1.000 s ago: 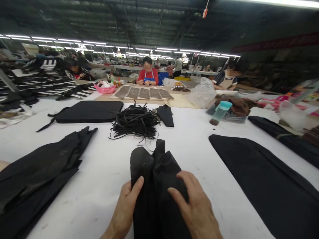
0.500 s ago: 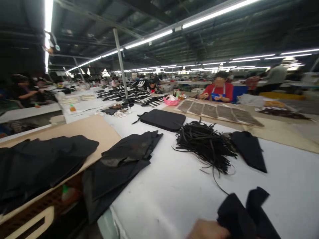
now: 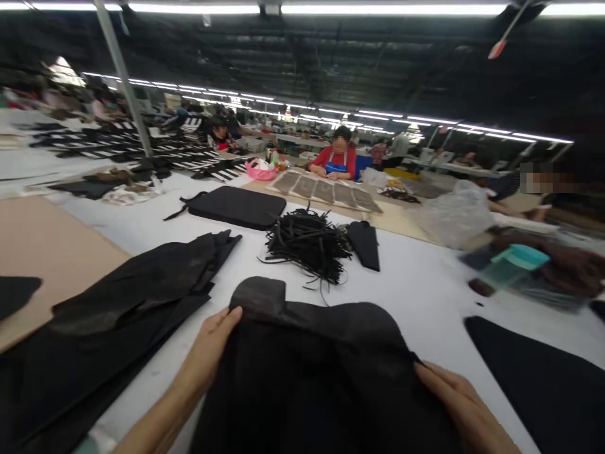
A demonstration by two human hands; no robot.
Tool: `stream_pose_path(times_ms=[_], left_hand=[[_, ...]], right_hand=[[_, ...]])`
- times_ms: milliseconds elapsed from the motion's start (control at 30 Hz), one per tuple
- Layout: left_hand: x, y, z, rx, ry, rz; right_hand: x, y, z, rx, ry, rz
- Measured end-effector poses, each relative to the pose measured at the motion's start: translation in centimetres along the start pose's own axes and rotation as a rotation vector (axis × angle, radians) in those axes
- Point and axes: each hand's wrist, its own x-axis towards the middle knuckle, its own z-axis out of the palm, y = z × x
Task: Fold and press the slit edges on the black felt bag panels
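Observation:
A large black fabric piece spans the space between my hands, its upper edge curved and folded over at the top left. My left hand pinches its left edge near that fold. On the opposite edge, my right hand grips with the fingertips at the side. The lower part runs out of view at the bottom. Just beyond it lies a bundle of thin black strips. A small black piece rests beside the bundle, and a flat black padded panel lies behind.
Dark cut fabric is layered on the white table at left. Another black piece lies at right, near a turquoise container. A pink basket stands farther back. Across the table sits a person in red.
The view has swung right. The black fabric, earlier bunched by a hand at lower right, is now spread in front of me, held at both sides.

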Motion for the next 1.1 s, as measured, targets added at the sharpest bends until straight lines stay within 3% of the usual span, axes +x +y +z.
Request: stream_pose_path(times_ms=[100, 200, 267, 367, 500, 600, 700, 833, 900, 967, 1033, 1100], left_hand=[[0.6, -0.2, -1.8, 0.027, -0.051, -0.053], [0.8, 0.0, -3.2, 0.04, 0.054, -0.048], [1.0, 0.2, -4.1, 0.07, 0.121, -0.007], [1.2, 0.5, -4.7, 0.151, 0.047, -0.002], [1.3, 0.8, -3.8, 0.089, -0.043, -0.17], [1.7, -0.2, -3.3, 0.16, -0.031, -0.224], [2.1, -2.1, -3.6, 0.662, 0.008, -0.053], [1.9, -3.9, -4.1, 1.428, 0.111, 0.146], [1.5, -3.8, -3.9, 1.617, 0.159, 0.25], [1.1, -3.4, -3.3, 1.708, 0.201, 0.44], [0.6, -3.2, -2.2, 1.715, 0.118, 0.594], [0.1, -3.6, -0.6, 1.649, -0.169, 0.666]], right_hand=[[-0.9, -0.6, -0.2, 0.269, -0.065, 0.114], [-1.3, 0.2, -0.9, 0.415, -0.048, 0.189], [-1.4, 1.2, -1.9, 0.41, -0.008, 0.234], [-1.6, 2.5, -2.9, 0.334, -0.036, 0.272], [-2.0, 3.1, -2.7, 0.205, -0.17, 0.314], [-2.5, 4.0, -2.7, 0.113, -0.166, 0.31], [-3.1, 6.1, -2.7, 0.006, -0.094, 0.293], [-4.6, 9.3, -1.7, -0.391, 0.039, 0.214], [-5.5, 9.9, -1.2, -0.649, 0.135, 0.195], [-6.4, 9.6, -0.8, -0.899, 0.248, 0.175], [-6.9, 8.7, -0.4, -1.114, 0.355, 0.098], [-6.8, 7.5, 0.1, -1.263, 0.444, -0.035]])
